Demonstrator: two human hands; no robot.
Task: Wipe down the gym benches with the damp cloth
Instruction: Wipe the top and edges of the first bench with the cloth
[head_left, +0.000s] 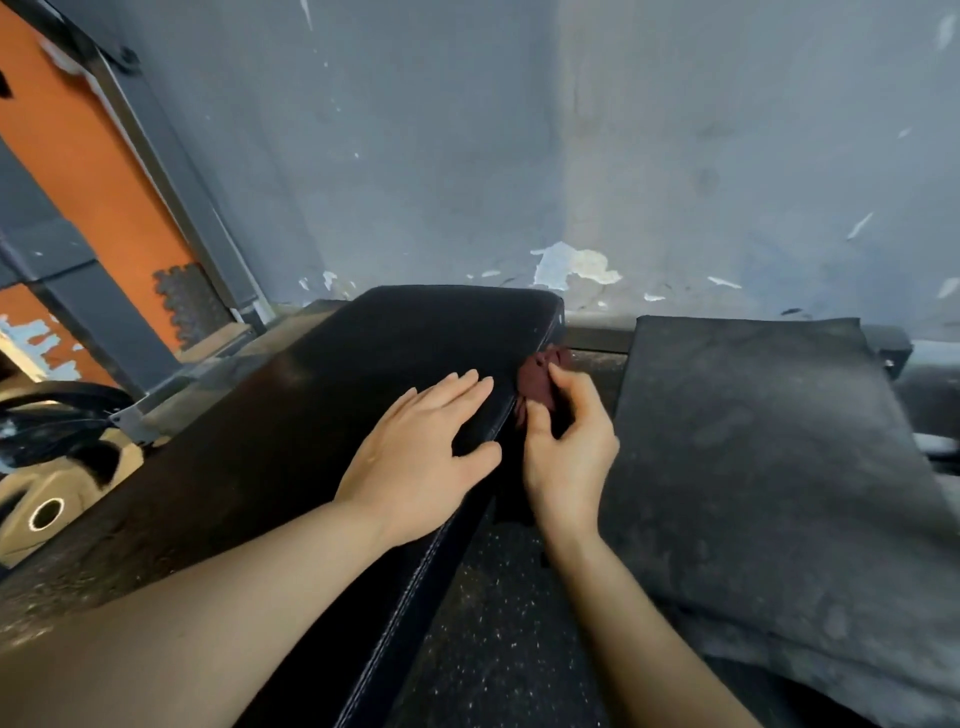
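Wiping bench (322, 415) right side edge: left hand (421, 457) flat on top, right hand (566, 447) pinching cloth (537, 379); next prob. drag cloth along edge w/ pressure.

Cloth (540, 376) against bench (363, 395) side

No legible text or labels anywhere.

Dim, soft light (edges bowed), frame perhaps slightly blurred.
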